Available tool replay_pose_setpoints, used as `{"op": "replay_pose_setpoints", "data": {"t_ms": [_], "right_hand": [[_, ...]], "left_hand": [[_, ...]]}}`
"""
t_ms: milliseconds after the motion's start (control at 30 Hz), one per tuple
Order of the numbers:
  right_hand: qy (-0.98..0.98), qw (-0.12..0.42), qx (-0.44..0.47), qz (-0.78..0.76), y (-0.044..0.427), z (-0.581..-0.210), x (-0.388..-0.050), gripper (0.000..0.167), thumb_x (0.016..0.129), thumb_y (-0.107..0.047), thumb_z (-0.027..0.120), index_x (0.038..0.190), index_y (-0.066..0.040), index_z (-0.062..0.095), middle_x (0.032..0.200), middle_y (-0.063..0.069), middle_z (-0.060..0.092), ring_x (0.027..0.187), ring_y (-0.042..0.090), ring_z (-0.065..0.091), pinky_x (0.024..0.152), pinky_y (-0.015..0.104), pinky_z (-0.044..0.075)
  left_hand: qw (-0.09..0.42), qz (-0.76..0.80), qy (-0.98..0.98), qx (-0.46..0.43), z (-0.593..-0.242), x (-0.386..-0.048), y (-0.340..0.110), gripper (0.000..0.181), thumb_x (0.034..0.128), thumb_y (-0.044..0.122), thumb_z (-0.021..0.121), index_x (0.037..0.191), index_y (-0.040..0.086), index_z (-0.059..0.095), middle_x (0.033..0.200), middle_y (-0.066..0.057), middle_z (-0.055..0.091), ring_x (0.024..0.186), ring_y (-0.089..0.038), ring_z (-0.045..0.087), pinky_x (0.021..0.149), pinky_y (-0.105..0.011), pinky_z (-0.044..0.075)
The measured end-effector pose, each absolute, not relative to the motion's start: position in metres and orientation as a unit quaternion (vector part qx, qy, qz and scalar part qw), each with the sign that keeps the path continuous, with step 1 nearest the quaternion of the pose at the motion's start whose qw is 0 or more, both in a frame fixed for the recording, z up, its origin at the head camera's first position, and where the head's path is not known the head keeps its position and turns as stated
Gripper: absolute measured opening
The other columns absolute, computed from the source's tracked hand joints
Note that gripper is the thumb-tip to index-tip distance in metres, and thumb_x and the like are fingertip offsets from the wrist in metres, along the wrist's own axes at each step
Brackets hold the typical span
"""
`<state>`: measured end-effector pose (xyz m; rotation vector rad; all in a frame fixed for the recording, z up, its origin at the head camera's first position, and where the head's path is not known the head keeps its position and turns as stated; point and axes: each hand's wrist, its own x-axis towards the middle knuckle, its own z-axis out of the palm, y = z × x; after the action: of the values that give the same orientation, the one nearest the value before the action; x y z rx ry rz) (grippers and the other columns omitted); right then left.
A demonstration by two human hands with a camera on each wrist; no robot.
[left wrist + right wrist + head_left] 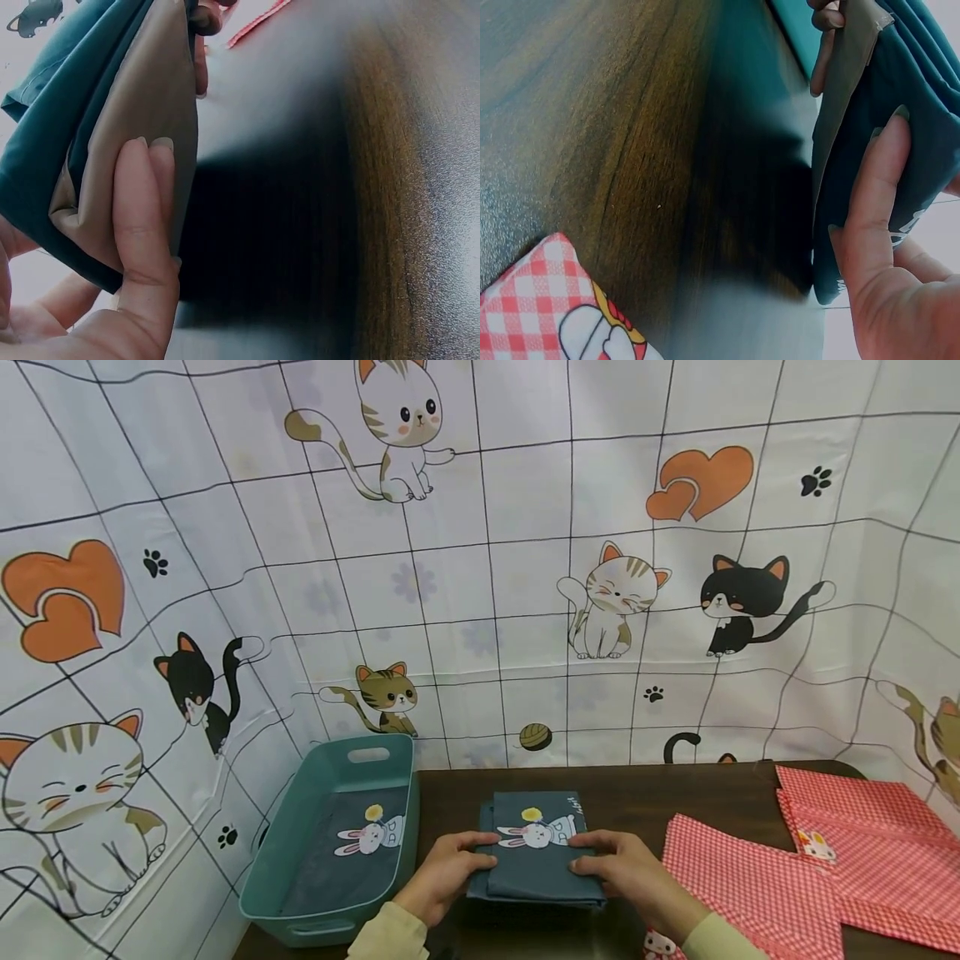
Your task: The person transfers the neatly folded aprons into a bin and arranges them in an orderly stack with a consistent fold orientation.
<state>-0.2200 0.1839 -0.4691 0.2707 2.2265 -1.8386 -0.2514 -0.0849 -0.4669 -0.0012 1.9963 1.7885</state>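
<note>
A folded dark teal cloth (pixel 536 868) with a white rabbit and a yellow flower print is held up a little above the table between both hands. My left hand (pixel 450 872) grips its left edge, and my right hand (pixel 626 868) grips the right edge. In the left wrist view, fingers (pixel 139 202) lie under the bundle's brownish underside. The right wrist view shows fingers (pixel 881 187) against the teal lower face. To the left stands a teal plastic basket (pixel 411 843), with a similar folded rabbit-print cloth (pixel 322 860) lying flat in it.
Red-and-white checked cloths (pixel 757 877) lie on the right of the dark wooden table (pixel 637 793), another (pixel 877 827) farther right. A white curtain (pixel 510 568) with cat prints hangs behind the table and at its sides.
</note>
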Motion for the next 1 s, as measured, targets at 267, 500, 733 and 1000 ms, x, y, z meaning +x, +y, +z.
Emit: {"op": "replay_pose_setpoints", "data": {"t_ms": [267,500,733,1000], "right_hand": [[0.764,0.118,0.088,-0.628,0.183,-0.464,-0.22,0.043,0.094,-0.007,0.076,0.134,0.007,0.069,0.133,0.027,0.066,0.087,0.018,0.073,0.074,0.036,0.064],[0.763,0.121,0.066,-0.631,0.184,-0.46,-0.221,0.045,0.096,-0.009,0.075,0.137,0.008,0.067,0.134,0.027,0.065,0.087,0.017,0.074,0.074,0.034,0.064],[0.749,0.131,0.041,-0.648,0.186,-0.454,-0.219,0.05,0.097,-0.01,0.074,0.141,0.01,0.062,0.134,0.028,0.064,0.086,0.017,0.075,0.074,0.033,0.064],[0.739,0.133,0.032,-0.66,0.184,-0.441,-0.216,0.052,0.097,-0.01,0.075,0.144,0.009,0.061,0.14,0.029,0.061,0.09,0.017,0.074,0.076,0.033,0.064]], "left_hand": [[0.222,0.652,0.725,-0.003,-0.463,-0.25,-0.085,0.046,0.0993,0.004,0.068,0.145,-0.001,0.065,0.146,-0.026,0.06,0.088,-0.013,0.07,0.078,-0.03,0.061],[0.211,0.657,0.724,-0.007,-0.458,-0.251,-0.087,0.046,0.0993,0.004,0.068,0.145,-0.001,0.066,0.157,-0.032,0.047,0.099,-0.016,0.067,0.082,-0.03,0.059],[0.208,0.663,0.719,-0.003,-0.45,-0.249,-0.091,0.045,0.0997,0.005,0.067,0.145,0.002,0.067,0.158,-0.031,0.047,0.101,-0.018,0.067,0.084,-0.03,0.06],[0.191,0.676,0.711,0.018,-0.438,-0.245,-0.095,0.047,0.0992,0.005,0.068,0.146,0.001,0.065,0.148,-0.025,0.057,0.084,-0.013,0.07,0.076,-0.027,0.059]]}}
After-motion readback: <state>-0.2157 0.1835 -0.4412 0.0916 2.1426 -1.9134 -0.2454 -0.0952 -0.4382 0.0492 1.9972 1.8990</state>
